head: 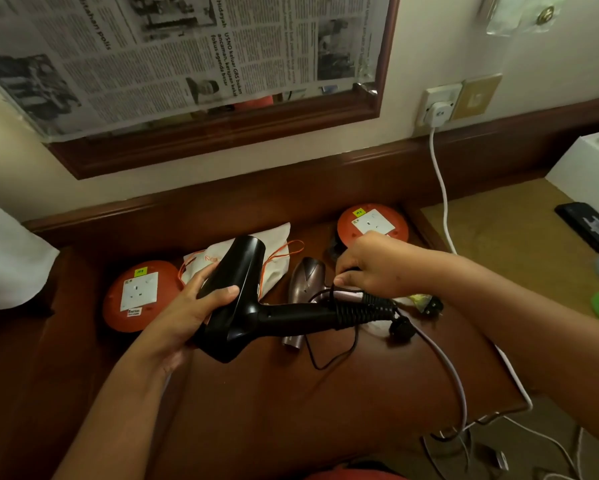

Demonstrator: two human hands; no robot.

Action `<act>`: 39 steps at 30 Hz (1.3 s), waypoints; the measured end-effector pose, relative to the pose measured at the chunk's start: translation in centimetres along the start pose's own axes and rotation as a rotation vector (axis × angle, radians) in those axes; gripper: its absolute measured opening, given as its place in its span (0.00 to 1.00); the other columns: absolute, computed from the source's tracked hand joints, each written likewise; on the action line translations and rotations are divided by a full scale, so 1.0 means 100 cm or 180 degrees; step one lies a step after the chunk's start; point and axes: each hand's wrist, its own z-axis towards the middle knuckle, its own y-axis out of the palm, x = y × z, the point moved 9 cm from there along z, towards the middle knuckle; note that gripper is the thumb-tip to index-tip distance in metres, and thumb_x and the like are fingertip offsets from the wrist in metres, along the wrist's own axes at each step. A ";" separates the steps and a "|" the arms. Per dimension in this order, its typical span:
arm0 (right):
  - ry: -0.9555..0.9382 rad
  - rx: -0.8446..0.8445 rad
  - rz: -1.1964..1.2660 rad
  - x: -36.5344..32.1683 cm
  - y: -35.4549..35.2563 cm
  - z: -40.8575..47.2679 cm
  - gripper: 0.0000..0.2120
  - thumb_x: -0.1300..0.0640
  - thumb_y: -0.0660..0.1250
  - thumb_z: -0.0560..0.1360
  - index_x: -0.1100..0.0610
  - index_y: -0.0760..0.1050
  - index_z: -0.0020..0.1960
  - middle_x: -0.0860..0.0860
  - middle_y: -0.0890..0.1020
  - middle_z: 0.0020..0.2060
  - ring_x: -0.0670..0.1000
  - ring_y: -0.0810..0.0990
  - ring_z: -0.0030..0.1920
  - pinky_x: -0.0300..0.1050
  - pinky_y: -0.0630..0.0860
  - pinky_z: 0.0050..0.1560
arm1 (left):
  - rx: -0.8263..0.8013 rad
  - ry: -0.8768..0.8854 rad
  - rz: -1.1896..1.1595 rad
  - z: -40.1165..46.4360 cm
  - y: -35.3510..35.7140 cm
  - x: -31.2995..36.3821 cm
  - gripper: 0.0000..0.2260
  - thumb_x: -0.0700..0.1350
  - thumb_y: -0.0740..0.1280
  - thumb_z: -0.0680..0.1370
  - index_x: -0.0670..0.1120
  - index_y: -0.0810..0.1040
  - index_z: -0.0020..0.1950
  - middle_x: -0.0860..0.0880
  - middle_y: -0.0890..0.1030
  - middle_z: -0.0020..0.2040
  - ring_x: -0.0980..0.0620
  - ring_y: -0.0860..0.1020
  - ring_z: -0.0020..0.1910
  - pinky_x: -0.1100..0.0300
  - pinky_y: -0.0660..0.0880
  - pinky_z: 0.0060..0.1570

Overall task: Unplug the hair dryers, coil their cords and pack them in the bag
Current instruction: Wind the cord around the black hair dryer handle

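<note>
My left hand point(190, 306) grips the barrel of a black hair dryer point(242, 299) above the wooden table. Its black cord point(367, 308) is wound in tight turns around the handle, with a loose loop hanging below and the black plug point(400, 327) dangling at the handle's end. My right hand point(371, 265) pinches the cord just above the coiled turns. A mauve hair dryer point(306, 280) lies on the table behind, its pale cord point(454, 368) trailing off the right edge. A white cloth bag point(274, 244) with orange drawstrings lies behind the black dryer.
Two round orange socket boxes sit on the table, one at the left point(137, 296), one at the back right point(372, 221). A white plug point(438, 114) fills the wall socket, with its cable running down. A dark phone point(589, 228) and a white box point(589, 168) lie at the right.
</note>
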 end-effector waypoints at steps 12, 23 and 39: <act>0.0300 0.0336 -0.0519 -0.033 0.014 -0.026 0.09 0.48 0.54 0.81 0.49 0.69 0.46 0.48 0.78 0.43 0.50 0.77 0.43 0.46 0.75 0.43 | 0.0708 0.0448 -0.0181 -0.009 -0.013 0.014 0.24 0.46 0.70 0.73 0.56 0.71 0.69 0.47 0.79 0.58 0.46 0.82 0.49 0.58 0.77 0.38; 0.0963 0.1031 0.2643 -0.020 0.061 -0.045 0.07 0.61 0.60 0.79 0.52 0.75 0.49 0.49 0.78 0.31 0.43 0.72 0.28 0.38 0.68 0.28 | 0.0950 0.0608 -0.0661 -0.012 -0.024 0.018 0.24 0.42 0.71 0.72 0.54 0.73 0.67 0.46 0.80 0.56 0.50 0.84 0.41 0.62 0.78 0.31; 0.1026 0.0415 0.4962 -0.016 0.130 -0.016 0.18 0.50 0.57 0.80 0.64 0.76 0.48 0.49 0.67 0.28 0.46 0.61 0.26 0.38 0.58 0.25 | 0.0892 0.0546 -0.0988 -0.011 -0.027 0.013 0.29 0.48 0.72 0.65 0.53 0.73 0.66 0.44 0.80 0.58 0.44 0.82 0.51 0.56 0.79 0.38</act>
